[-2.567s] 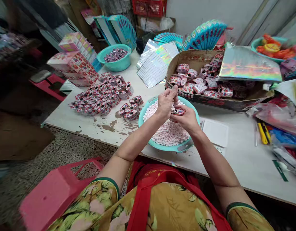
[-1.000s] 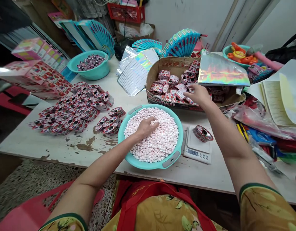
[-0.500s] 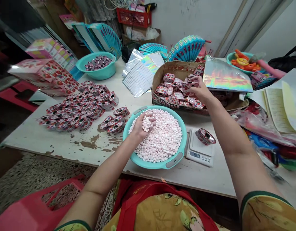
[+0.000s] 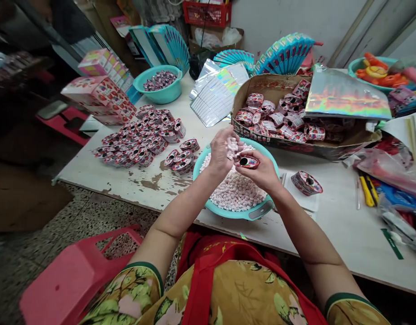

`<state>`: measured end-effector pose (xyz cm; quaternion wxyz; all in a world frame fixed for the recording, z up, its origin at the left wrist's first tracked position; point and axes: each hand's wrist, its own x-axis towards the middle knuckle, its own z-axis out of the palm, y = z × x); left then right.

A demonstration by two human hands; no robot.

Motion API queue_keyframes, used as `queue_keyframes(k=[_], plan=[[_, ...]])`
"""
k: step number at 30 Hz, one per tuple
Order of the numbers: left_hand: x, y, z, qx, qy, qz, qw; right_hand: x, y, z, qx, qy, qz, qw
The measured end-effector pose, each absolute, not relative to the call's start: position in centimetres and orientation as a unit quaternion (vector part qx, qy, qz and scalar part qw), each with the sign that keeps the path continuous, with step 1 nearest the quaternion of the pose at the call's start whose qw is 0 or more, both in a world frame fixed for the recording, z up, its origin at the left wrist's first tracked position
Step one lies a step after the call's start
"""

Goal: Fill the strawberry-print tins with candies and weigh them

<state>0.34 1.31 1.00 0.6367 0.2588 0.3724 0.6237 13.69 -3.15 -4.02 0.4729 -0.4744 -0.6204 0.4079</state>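
My left hand point(image 4: 222, 151) is cupped around a heap of small pale pink candies point(image 4: 232, 148), just over the turquoise basin point(image 4: 198, 168). More of the same candies point(image 4: 240, 192) fill that basin. My right hand point(image 4: 262, 171) grips a small printed candy container point(image 4: 247, 162) with a dark round opening facing up, close beside the left fingers. Another such container point(image 4: 307, 183) rests on the white kitchen scale point(image 4: 289, 192), partly hidden behind my right forearm.
A cardboard box point(image 4: 336, 152) of similar containers stands behind the basin, with shiny sheets point(image 4: 346, 97) across its right part. Many containers point(image 4: 136, 140) are grouped at the left. A second turquoise basin point(image 4: 164, 94) sits farther back, and a pink stool point(image 4: 69, 271) stands below the table.
My right hand has come from the cardboard box to the basin with a container in it. My left hand has lifted candies from the basin toward that container. The view has shifted right.
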Motion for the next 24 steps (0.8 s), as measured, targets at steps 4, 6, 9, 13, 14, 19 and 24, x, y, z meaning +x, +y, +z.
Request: queue_keyframes(k=[4,6,9,13,14,19,24], plan=[[1.0,1.3,-0.2,0.301,0.409,0.630,0.587,11.8,-2.9,-4.4,-0.504,-0.619,0.383,0.465],[0.8,1.3,-0.6,0.322,0.417,0.628,0.573,11.3,-3.0,-4.3,-0.523,-0.621,0.374,0.448],[0.3,1.6,-0.7,0.342,0.419,0.627,0.561,10.8,-3.3,-4.0,-0.551,-0.626,0.357,0.421],[0.1,2.0,-0.9,0.358,0.427,0.620,0.553,10.5,-3.5,-3.7,-0.567,-0.628,0.348,0.404],[0.1,2.1,-0.9,0.363,0.429,0.618,0.550,10.4,-3.5,-3.7,-0.571,-0.626,0.348,0.402],[0.3,2.2,-1.1,0.389,0.424,0.601,0.554,10.6,-3.7,-3.8,-0.580,-0.616,0.350,0.403],[1.2,2.4,-0.7,0.393,0.429,0.594,0.556,11.5,-3.5,-3.8,-0.573,-0.603,0.366,0.417]])
